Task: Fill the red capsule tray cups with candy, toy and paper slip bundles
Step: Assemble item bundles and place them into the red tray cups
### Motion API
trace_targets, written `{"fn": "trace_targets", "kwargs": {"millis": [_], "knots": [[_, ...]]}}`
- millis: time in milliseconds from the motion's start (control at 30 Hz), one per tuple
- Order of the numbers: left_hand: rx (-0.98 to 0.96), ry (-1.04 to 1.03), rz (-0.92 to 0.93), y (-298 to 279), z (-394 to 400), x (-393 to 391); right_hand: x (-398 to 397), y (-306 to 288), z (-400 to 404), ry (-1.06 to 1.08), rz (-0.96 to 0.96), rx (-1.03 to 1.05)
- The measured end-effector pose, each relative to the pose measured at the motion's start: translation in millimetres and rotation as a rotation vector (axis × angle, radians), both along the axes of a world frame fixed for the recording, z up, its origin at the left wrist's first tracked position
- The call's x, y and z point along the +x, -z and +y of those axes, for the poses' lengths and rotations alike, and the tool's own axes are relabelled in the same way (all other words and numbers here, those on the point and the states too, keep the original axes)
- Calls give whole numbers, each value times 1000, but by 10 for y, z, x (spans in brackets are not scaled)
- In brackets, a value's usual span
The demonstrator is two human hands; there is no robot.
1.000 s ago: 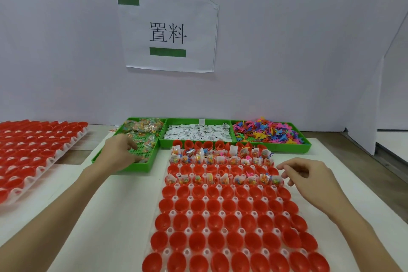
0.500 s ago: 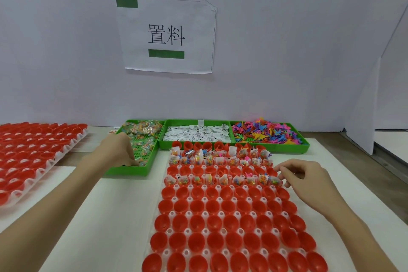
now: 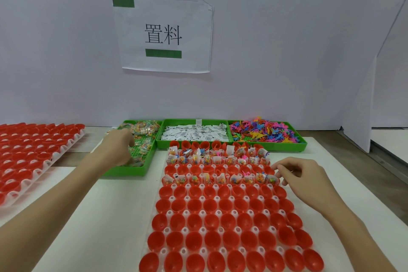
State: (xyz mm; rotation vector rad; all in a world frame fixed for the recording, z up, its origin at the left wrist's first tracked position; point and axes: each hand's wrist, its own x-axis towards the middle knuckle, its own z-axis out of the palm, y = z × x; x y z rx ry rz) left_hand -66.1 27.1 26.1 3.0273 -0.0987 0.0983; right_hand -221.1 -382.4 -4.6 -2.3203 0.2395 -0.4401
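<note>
We're mid-fill on the red capsule tray, restock phase for the next bundle.

Left hand is down in the candy bin, the green bin just left of the tray's far corner. Fingers are curled down into the candy packets; looks like we're pinching one, but the fingertips are hidden behind the hand, so we can't tell for sure what it has.

Right hand hovers at the tray's right edge, level with the nearest filled row. Fingers loosely curled, thumb and forefinger close together. Whether anything small sits between them we can't tell; nothing visible.

Tray state: the far rows carry bundles. One row between filled rows looks mostly bare red, maybe a toy or two in it. Everything on our side of the last filled row is bare cups. So we judge the task roughly a quarter done.

Supplies: paper slip bin sits directly behind the tray, toy bin behind the tray's far right corner. Both well stocked.

A second red capsule tray lies well left of the working tray, cups unfilled as far as we can see.

Next move, as we read it:
- lift a single candy packet clear of the bin, not a clump
- pair it with a slip and a toy from the two bins behind the tray
- drop the bundle into the skipped row or the first bare row nearer us
- seat it inside the cup, not on the white posts between cups
</note>
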Motion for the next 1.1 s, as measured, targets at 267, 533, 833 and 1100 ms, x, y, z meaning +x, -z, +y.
{"fn": "trace_targets", "kwargs": {"millis": [267,533,833,1100], "knots": [[-426,207,-533,14,-378,-539,-11,-18,19,8,-1,-20],[-427,89,-498,429,-56,-423,0,-12,8,19,16,-33],[-362,163,-684,531,9,-487,11,8,29,35,0,-77],[-858,336,-586,493,-393,-739,-7,-28,172,132,-158,-17]]}}
